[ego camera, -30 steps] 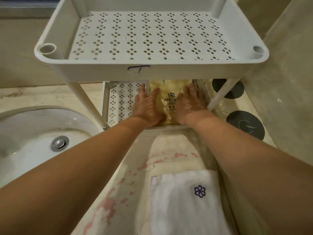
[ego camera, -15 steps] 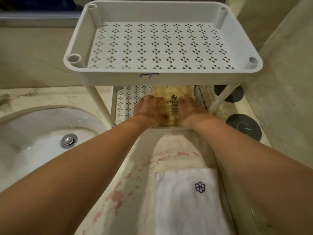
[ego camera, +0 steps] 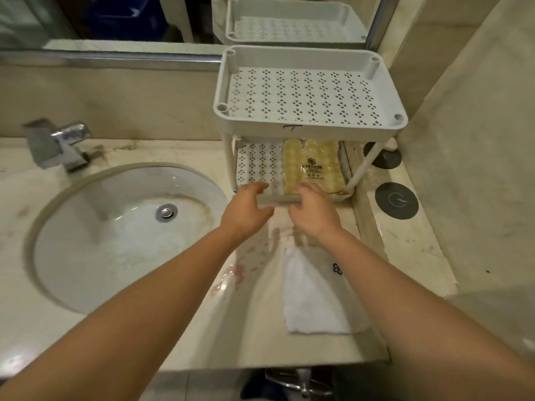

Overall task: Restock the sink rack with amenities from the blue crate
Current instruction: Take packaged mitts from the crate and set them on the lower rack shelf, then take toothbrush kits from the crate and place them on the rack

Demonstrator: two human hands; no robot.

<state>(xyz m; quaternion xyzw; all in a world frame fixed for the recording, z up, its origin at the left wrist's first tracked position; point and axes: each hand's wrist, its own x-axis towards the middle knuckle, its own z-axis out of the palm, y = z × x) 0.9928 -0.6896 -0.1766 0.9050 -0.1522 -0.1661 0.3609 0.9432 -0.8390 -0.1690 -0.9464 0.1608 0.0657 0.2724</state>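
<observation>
A two-tier white plastic rack (ego camera: 309, 94) stands on the marble counter, to the right of the sink basin (ego camera: 115, 233). On the rack's lower shelf (ego camera: 260, 166), toward its right side, lies a flat yellow amenity packet (ego camera: 314, 169) in clear wrapping with a dark flower logo; the left part of that shelf and the whole top tier are bare.

The left hand (ego camera: 246, 212) hovers at the lower shelf's front lip, fingers loosely spread and holding nothing. The right hand (ego camera: 314, 215) sits just in front of the packet's near edge, fingers also relaxed and empty, apart from the wrapper as far as can be seen.

The packet looks light and soft, likely something folded inside slick film, so it would slide easily on the perforated shelf and crinkle under pressure. Pinching it by its near edge or pressing flat palms on its sides seems the safest hold.

A folded white towel (ego camera: 312, 299) lies on the counter in front of the rack.
</observation>
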